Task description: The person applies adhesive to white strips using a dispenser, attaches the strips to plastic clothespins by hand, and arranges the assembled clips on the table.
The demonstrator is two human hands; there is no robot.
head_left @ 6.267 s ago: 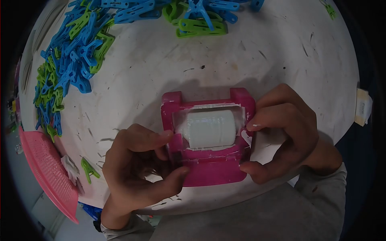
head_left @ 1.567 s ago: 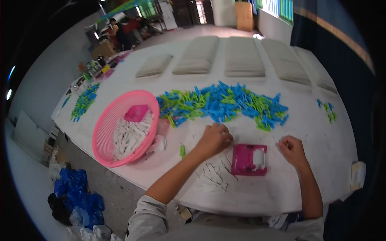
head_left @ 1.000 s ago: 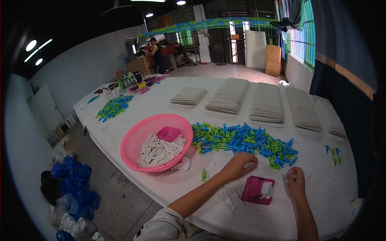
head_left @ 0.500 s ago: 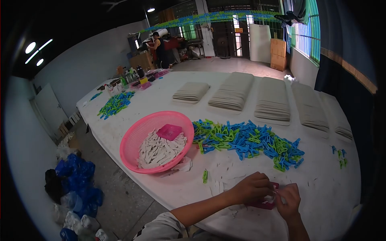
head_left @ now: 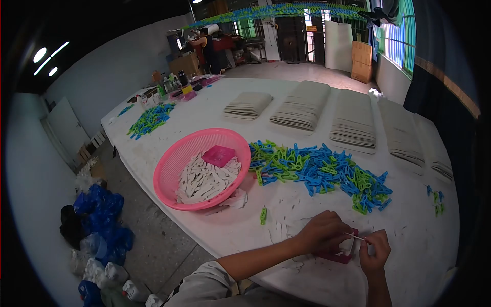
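Over the near edge of the table, my left hand [head_left: 323, 233] and my right hand [head_left: 375, 251] are closed in a pinch, one at each end of a thin, pale strip [head_left: 356, 236]. The strip runs nearly straight between my fingertips; its exact kind is too small to tell. Under them lies a dark pink tray [head_left: 339, 258], partly hidden by my left hand, with white bits in it. Left of the hands, white scraps [head_left: 279, 232] lie on the table, and a single green clothespin [head_left: 263, 215] lies beyond them.
A pink basket [head_left: 159, 180] holds many whitish pieces and a small magenta tray [head_left: 219, 155]. Blue and green clothespins [head_left: 319, 169] form a long heap beside it, with another pile [head_left: 151, 121] farther left. Stacks of grey-beige boards [head_left: 302, 110] stand behind. A person [head_left: 208, 50] stands in the background.
My hands have drawn slightly apart, the right one moving rightward, and the pale strip now shows between them. The camera view has tilted down a little.
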